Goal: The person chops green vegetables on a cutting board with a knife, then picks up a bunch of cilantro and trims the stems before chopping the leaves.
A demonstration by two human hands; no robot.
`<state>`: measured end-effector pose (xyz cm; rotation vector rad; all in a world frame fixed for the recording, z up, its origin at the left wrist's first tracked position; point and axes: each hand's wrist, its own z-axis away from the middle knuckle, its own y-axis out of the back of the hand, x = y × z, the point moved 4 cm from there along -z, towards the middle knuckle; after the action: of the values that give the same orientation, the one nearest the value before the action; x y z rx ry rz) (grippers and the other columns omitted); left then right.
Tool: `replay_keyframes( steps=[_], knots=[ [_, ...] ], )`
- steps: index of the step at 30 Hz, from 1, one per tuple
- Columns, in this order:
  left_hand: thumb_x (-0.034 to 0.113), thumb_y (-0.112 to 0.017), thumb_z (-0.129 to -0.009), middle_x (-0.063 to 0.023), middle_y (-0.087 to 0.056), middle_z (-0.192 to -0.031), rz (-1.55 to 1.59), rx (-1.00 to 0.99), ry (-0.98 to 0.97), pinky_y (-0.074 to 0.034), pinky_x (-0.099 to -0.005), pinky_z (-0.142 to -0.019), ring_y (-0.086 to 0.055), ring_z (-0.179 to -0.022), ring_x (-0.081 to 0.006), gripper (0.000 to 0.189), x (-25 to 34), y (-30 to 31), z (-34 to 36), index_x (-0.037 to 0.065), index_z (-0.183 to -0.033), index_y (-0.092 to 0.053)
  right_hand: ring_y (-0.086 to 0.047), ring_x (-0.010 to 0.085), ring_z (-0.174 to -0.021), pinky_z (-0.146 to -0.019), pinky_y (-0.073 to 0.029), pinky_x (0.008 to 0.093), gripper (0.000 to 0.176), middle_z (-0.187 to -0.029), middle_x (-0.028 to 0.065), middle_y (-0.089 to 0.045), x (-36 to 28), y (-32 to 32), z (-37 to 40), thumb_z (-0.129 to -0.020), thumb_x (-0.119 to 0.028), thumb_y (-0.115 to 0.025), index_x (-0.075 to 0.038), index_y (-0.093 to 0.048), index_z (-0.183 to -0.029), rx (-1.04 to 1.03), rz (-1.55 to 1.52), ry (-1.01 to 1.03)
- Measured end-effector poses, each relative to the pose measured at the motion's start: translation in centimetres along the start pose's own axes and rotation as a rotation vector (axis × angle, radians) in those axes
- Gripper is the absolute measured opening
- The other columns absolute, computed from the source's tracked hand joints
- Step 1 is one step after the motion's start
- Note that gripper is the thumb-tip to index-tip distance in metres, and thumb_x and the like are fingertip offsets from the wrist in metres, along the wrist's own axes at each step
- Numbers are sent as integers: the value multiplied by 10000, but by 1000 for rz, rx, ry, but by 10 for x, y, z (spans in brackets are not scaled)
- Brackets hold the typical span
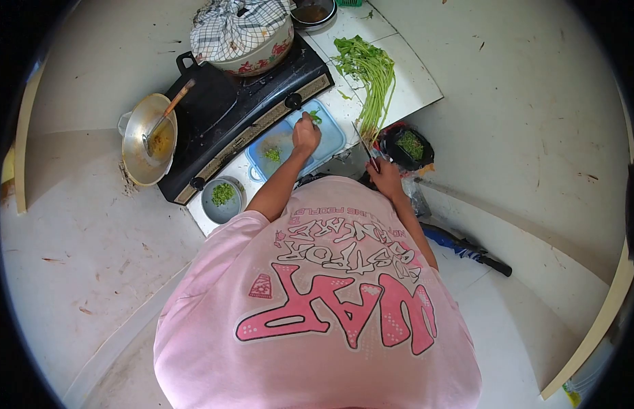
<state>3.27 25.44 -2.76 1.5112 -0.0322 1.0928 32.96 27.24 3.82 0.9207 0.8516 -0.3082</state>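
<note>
Left hand [305,136] pinches a green leaf bit [315,117] on the blue plastic chopping board [333,140], steadying it. Right hand [386,178] is clamped on a dark-bladed knife [365,144] pointing to 11 o'clock. A long green stalk bunch [371,75] lies within reach at the board's 1 o'clock.

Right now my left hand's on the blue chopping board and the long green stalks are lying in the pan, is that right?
Not quite. In the head view the left hand is on the blue chopping board, but the long green stalks lie on the white counter beside the stove, not in the pan.
</note>
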Motion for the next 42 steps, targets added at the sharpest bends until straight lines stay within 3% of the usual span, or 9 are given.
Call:
replay_keyframes(
  steps=[5, 8, 11, 14, 20, 26, 29, 38, 42],
  knots=[
    [51, -610, -866, -229, -701, -833, 189, 28, 52, -566, -463, -824, -708, -802, -386, 237, -8, 1, -2, -17, -1089, -571, -709, 278, -593, -629, -535, 403, 335, -632, 156, -673, 2, 1, -5, -968, -320, -651, 5, -669, -885, -14, 12, 9],
    [30, -609, -884, -177, -705, -848, 296, 34, 102, -574, -410, -793, -720, -782, -294, 231, -9, 10, 1, -19, -1105, -560, -703, 272, -584, -625, -531, 398, 342, -631, 157, -673, 3, -1, -9, -968, -324, -650, 6, -672, -882, -18, -28, -5],
    [2, -643, -886, -139, -699, -905, 692, -75, 303, -585, -343, -770, -716, -820, -228, 252, -21, 5, 3, -24, -1122, -558, -700, 265, -576, -618, -529, 395, 344, -634, 158, -674, -1, -2, -15, -974, -322, -645, 10, -675, -890, -36, -28, 6],
    [-65, -655, -881, -130, -681, -967, 1019, -97, 377, -603, -309, -807, -706, -882, -216, 281, -33, 1, 3, -47, -1142, -552, -699, 258, -570, -608, -528, 394, 343, -633, 154, -675, -10, -3, -21, -981, -320, -643, 12, -681, -906, -54, -25, 54],
    [-133, -676, -866, -201, -686, -1010, 1236, -143, 432, -628, -362, -919, -718, -957, -278, 305, -31, 16, 15, -107, -1136, -537, -683, 196, -572, -569, -509, 340, 295, -622, 111, -671, -7, -13, -34, -985, -274, -651, 13, -644, -920, -117, -74, 31],
    [-141, -702, -844, -228, -699, -1001, 1164, -146, 446, -649, -356, -856, -743, -919, -296, 262, -42, 13, 18, -114, -1073, -577, -683, 189, -571, -575, -517, 327, 310, -630, 112, -678, 1, -20, -45, -990, -271, -657, 23, -643, -890, -126, -76, 18],
    [-145, -702, -839, -227, -699, -1005, 1103, -162, 422, -649, -360, -858, -744, -915, -296, 262, -39, 19, 20, -119, -1069, -580, -702, 226, -586, -604, -530, 380, 345, -647, 132, -684, -7, -15, -48, -974, -322, -659, 21, -691, -948, -140, -76, 30],
    [-49, -728, -817, -157, -759, -921, 791, -113, 323, -614, -281, -771, -753, -861, -200, 251, -37, 30, 22, -64, -1052, -641, -701, 213, -587, -596, -533, 364, 315, -671, 135, -687, -10, -17, -64, -972, -290, -658, 24, -682, -955, -174, -110, 49],
    [-39, -716, -831, -139, -761, -948, 867, -37, 200, -609, -291, -812, -752, -871, -195, 207, -20, 34, 20, -46, -1031, -660, -701, 213, -589, -599, -535, 358, 321, -675, 135, -689, -11, -17, -71, -975, -293, -658, 28, -677, -963, -180, -126, 58]
  ],
)
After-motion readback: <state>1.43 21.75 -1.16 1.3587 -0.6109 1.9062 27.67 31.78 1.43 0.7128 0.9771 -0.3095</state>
